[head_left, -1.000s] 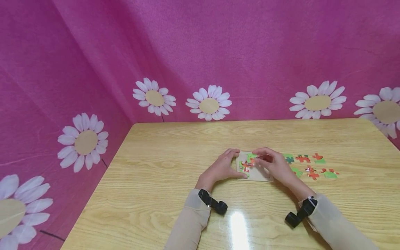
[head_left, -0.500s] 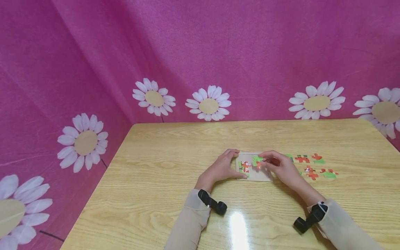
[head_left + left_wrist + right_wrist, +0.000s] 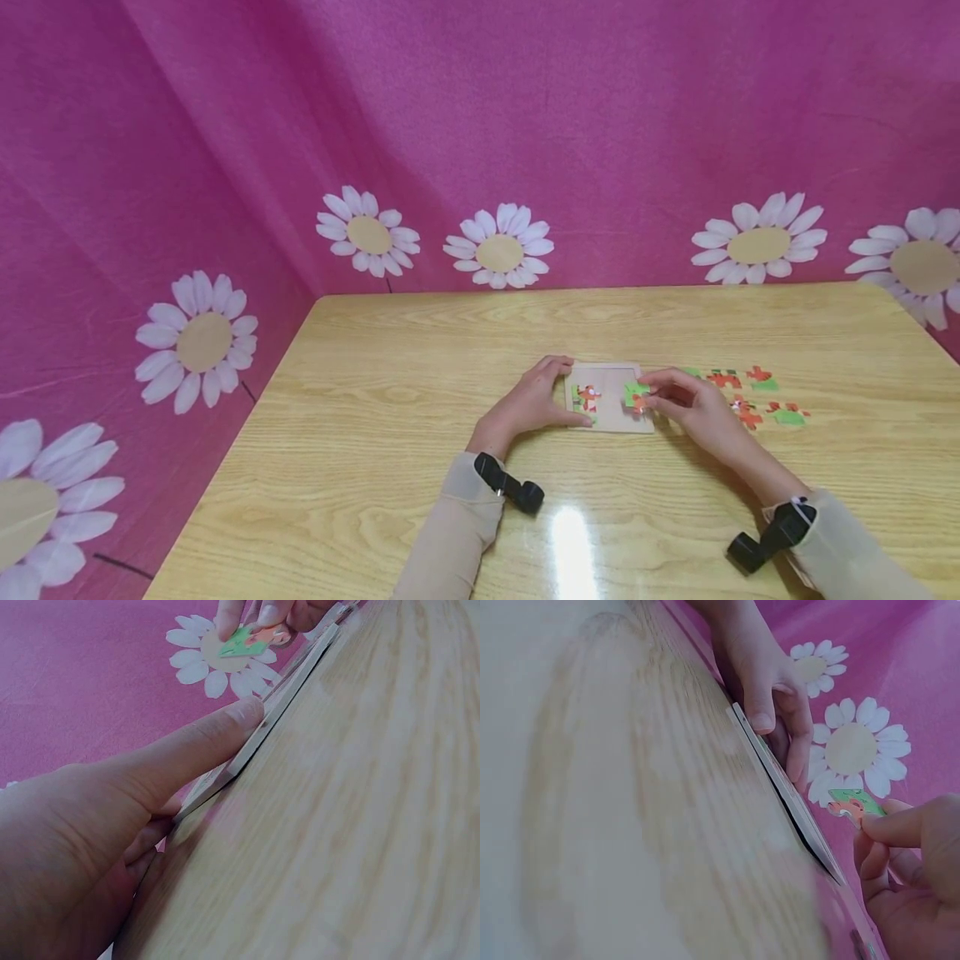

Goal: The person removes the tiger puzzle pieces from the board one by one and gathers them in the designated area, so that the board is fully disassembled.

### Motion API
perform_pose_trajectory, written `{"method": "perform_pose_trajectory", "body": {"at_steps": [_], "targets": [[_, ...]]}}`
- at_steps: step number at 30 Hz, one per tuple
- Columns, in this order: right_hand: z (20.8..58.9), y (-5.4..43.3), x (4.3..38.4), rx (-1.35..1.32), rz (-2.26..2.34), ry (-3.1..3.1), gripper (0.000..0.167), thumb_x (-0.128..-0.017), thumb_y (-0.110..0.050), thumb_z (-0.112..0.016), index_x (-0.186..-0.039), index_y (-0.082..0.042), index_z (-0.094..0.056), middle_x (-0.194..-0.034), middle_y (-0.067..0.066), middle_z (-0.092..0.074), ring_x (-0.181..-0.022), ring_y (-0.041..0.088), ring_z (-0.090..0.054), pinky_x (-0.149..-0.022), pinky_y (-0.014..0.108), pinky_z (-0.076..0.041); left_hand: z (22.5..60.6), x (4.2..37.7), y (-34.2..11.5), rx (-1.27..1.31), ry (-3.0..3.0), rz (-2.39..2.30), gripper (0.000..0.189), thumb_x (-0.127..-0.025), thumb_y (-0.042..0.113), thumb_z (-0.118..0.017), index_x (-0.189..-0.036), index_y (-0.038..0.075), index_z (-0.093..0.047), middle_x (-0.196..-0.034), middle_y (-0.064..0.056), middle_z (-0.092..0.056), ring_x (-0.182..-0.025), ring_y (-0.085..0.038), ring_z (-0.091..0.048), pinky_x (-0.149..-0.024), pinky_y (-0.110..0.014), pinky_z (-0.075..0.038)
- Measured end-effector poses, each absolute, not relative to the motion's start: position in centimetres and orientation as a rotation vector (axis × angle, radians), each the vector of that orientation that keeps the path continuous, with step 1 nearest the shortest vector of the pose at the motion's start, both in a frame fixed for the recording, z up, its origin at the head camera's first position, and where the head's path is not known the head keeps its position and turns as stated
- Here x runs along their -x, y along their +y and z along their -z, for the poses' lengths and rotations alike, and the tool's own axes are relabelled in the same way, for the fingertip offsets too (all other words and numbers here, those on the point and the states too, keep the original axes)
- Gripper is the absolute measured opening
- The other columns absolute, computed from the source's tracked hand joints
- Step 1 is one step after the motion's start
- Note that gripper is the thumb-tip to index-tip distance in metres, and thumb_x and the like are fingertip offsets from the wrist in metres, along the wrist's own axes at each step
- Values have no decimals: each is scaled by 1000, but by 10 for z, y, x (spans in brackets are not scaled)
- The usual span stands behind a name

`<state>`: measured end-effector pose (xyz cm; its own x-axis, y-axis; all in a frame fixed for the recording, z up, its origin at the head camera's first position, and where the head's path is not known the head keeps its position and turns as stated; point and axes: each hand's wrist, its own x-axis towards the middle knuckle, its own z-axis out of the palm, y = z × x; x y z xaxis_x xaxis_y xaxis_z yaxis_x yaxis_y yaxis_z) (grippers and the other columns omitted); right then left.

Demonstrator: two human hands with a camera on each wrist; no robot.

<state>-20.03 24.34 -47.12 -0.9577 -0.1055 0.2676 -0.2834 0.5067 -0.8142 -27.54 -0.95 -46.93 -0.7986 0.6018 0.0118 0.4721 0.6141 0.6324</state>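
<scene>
A shallow wooden puzzle tray [image 3: 611,385] lies on the table, with a few joined orange, white and green pieces [image 3: 587,398] at its left side. My left hand [image 3: 527,403] grips the tray's left end; its thumb [image 3: 217,731] rests on the near rim and the other fingers reach the far corner. Between thumb and fingertips, my right hand [image 3: 693,410] pinches a green and orange puzzle piece [image 3: 636,392] over the tray's right part. Both wrist views show that puzzle piece [image 3: 851,802] raised clear of the tray.
Several loose puzzle pieces [image 3: 787,413] lie right of the tray, some partly behind my right hand. The wooden table [image 3: 420,350] meets a pink flowered cloth [image 3: 600,150] at its back and left. A black band with a camera [image 3: 510,485] circles each wrist.
My right hand has moved to the right, carrying the green and orange puzzle piece from beside the joined pieces to the tray's right part. The left hand has stayed on the tray.
</scene>
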Motion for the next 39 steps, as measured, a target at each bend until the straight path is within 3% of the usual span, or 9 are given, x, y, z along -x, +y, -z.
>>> {"method": "perform_pose_trajectory", "body": {"at_steps": [3, 7, 12, 18, 26, 39], "targets": [[472, 249, 197, -335, -1453, -2558, 25, -91, -8, -67, -116, -4, -68, -109, -13, -67, -86, -10, -59, -73, 9, -53, 469, 276, -10, -899, 2644, -952, 89, -72, 42, -86, -143, 6, -45, -153, -2, -41, -141, -19, -40, -121, -29, -33], [471, 255, 191, -342, -1439, -2565, 24, -91, -8, -67, -115, -3, -67, -106, -16, -67, -86, -9, -60, -73, 9, -53, 469, 276, -10, -910, 2641, -973, 85, -72, 41, -86, -139, 4, -48, -152, -2, -42, -140, -19, -42, -120, -28, -34], [472, 265, 184, -398, -1453, -2538, 26, -92, -13, -66, -115, 0, -66, -106, -27, -62, -86, 0, -65, -73, 9, -53, 469, 277, -10, -895, 2620, -1003, 84, -72, 40, -86, -138, 5, -48, -152, 0, -40, -140, -18, -41, -120, -28, -34], [474, 274, 175, -416, -1461, -2532, 25, -91, -6, -66, -115, 1, -65, -106, -29, -62, -87, -6, -63, -75, 7, -53, 468, 277, -10, -887, 2617, -995, 84, -73, 41, -85, -139, 6, -47, -153, 1, -39, -141, -18, -40, -120, -28, -33], [480, 286, 163, -413, -1443, -2514, 27, -88, 2, -67, -115, 1, -66, -114, -21, -63, -90, -11, -62, -76, 5, -52, 469, 276, -10, -877, 2615, -989, 84, -74, 42, -85, -140, 7, -47, -153, 2, -39, -141, -17, -40, -120, -29, -33], [479, 303, 147, -332, -1375, -2592, 25, -92, -9, -66, -115, 0, -65, -102, -26, -62, -84, -6, -62, -70, 7, -52, 470, 275, -9, -884, 2613, -980, 84, -74, 41, -85, -141, 6, -46, -152, 1, -39, -140, -18, -41, -120, -28, -33]]}}
